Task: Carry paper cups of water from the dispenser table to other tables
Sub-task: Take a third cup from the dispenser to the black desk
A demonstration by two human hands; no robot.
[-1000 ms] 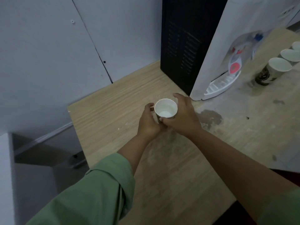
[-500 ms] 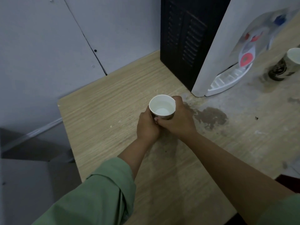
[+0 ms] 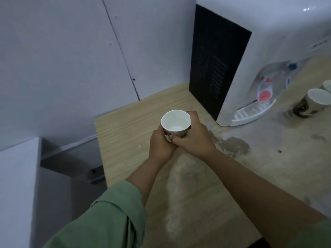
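Cup (image 3: 175, 124), filled, is gripped by left hand (image 3: 161, 147) and right hand (image 3: 194, 138) near the table's (image 3: 125, 126) left edge; carrying is left.

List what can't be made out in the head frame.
- Held cup: lower wall and base hidden by left hand and right hand.
- Its print: too covered to read.
- Dispenser taps: blurred.
- Far cups: the farthest cut by right edge; contents unseen.

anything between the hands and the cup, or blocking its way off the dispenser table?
Nothing visible. The left hand and right hand already wrap the paper cup above the table. The dispenser stands to the right. Destination tables are out of view.
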